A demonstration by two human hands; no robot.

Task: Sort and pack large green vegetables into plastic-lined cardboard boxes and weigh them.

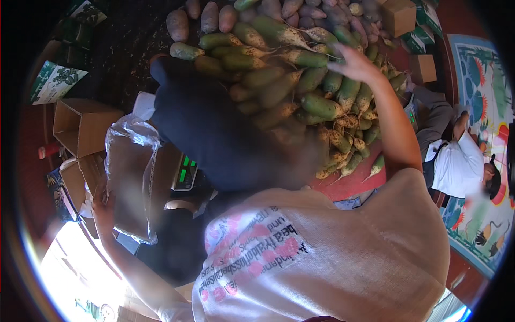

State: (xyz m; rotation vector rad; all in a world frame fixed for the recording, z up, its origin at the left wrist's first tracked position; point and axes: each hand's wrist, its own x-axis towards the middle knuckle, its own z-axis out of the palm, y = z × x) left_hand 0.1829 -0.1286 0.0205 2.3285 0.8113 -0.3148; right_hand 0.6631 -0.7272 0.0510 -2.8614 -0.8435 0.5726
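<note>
My right hand (354, 63) reaches over a heap of green radishes (321, 106), fingers stretched out and apart. Its fingertips are beside the upper radishes; whether they touch one I cannot tell. The radishes have pale, rooty tips, some with soil on them. At the left, my left hand (102, 203) grips the side of a cardboard box (134, 188) lined with clear plastic. Part of that hand is blurred. A digital scale (184, 174) with green digits stands to the right of the box. A large dark shape (209, 123) hides part of the heap.
Purplish-pink tubers or roots (217, 19) lie beyond the radishes. A red cloth (348, 185) spreads under the heap. Cardboard boxes (80, 126) stand at the left, with more at the far right. Another person in a white shirt (456, 166) is at the right, near a patterned mat (477, 80).
</note>
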